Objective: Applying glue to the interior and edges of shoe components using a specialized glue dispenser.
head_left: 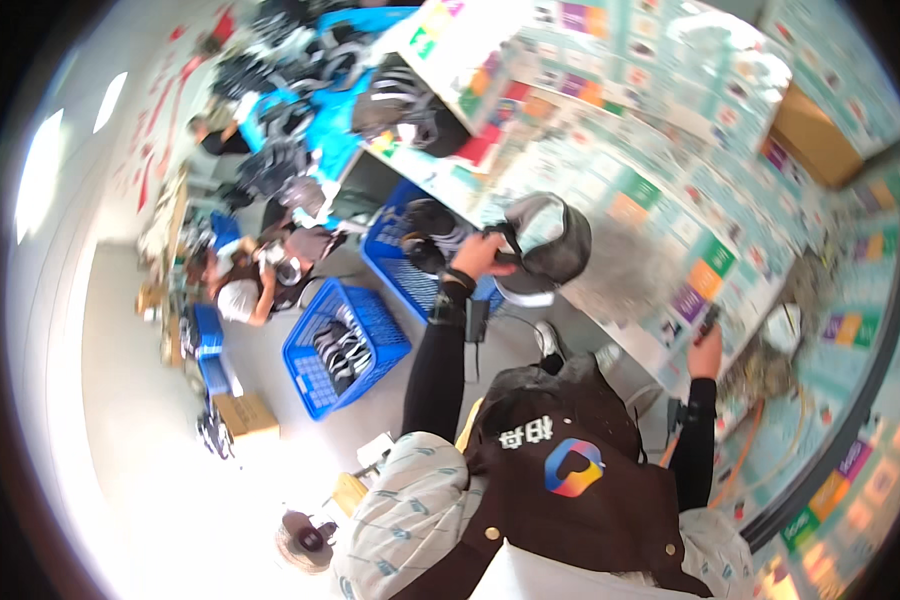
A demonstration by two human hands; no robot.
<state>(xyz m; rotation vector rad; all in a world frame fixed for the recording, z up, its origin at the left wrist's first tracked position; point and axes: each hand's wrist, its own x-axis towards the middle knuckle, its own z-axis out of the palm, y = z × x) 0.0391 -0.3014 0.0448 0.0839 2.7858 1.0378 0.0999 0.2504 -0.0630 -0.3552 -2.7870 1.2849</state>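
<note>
My left hand (480, 256) is closed on the black edge of a grey and black cap (562, 240). The cap is tipped so that its hollow inside and a pale patch show. It is over the near left edge of the table (660, 215), which has a printed covering. Farther right, my right hand (706, 352) is wrapped around a small dark tool (708, 320), apart from the cap. Blur hides the tool's exact kind. Between my hands, a heap of grey fluff or thread scraps (625, 278) lies on the table.
A blue basket (305, 365) with striped black-and-white items is on the floor at the left; another blue basket (385, 245) stands against the table. Beyond them sits another person (245, 285). Dark caps pile up at the far left. A cardboard box (815, 135) is at the far right.
</note>
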